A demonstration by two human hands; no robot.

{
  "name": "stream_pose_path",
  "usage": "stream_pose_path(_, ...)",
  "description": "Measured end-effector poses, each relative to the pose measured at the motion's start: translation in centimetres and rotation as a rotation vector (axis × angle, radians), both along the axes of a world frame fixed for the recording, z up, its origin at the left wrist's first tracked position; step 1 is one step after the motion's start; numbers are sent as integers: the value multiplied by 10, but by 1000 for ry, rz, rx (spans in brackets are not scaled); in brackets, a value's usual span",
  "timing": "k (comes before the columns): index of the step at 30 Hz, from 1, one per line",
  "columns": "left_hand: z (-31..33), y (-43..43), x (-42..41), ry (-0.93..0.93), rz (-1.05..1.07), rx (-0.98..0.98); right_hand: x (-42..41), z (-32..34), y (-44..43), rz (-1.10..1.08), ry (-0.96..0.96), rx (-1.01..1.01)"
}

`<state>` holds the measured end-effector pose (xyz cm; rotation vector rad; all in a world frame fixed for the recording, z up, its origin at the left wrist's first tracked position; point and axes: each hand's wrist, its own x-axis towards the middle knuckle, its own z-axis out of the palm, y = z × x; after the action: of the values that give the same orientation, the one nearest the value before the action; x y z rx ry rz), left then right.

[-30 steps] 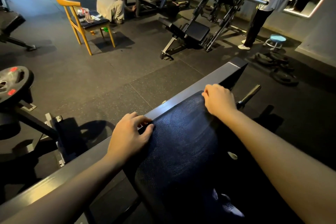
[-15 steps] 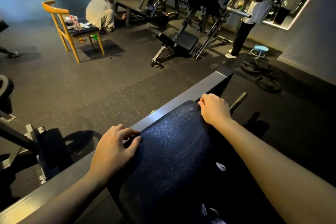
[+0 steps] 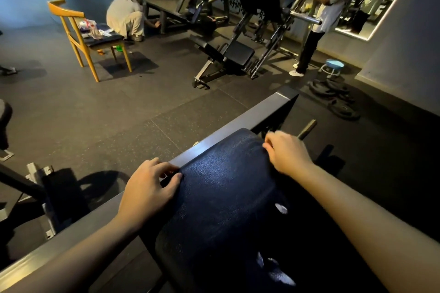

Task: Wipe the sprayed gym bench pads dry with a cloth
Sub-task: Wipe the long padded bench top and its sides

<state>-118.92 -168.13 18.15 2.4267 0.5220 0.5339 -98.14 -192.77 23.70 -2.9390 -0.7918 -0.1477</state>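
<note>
A dark grained bench pad lies over a grey steel beam that runs diagonally in front of me. My left hand grips the pad's left edge, thumb on top and fingers curled at the seam against the beam. My right hand is curled round the pad's far right corner and is slightly blurred. A few pale glints show low on the pad. I see no cloth in either hand.
A metal peg sticks out beyond the right hand. Across the rubber floor stand a yellow chair, a black incline machine, weight plates and a blue stool. One person crouches, another stands.
Both hands stay at the pad's edges. The right hand has slid a little to the right at the corner. My view has shifted slightly across the room.
</note>
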Motion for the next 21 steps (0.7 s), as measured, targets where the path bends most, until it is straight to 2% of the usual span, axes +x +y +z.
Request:
stream_pose_path(2,0,0,1,-5,-1,5,4,-3,35,-58,-2,54)
stream_pose_path(4,0,0,1,-1,6,5,-30,-6,71,-11,54,139)
stream_pose_path(7,1,2,-1,10,-4,-1,-128,-4,74,331,159,147)
stream_pose_path(9,1,3,-2,21,3,-1,-164,-4,38,538,134,137)
stream_pose_path(10,1,2,-2,29,1,4,-158,-4,18,537,101,128)
stream_pose_path(14,3,1,0,76,-26,44,-57,4,-49,-3,-19,38)
stream_pose_path(16,5,-4,0,73,-41,81,-35,7,-53,-131,-48,52)
stream_pose_path(18,5,-14,-2,28,-88,120,-62,3,-29,-112,-57,97)
stream_pose_path(21,7,-27,0,8,-200,177,-151,-9,0,176,27,155)
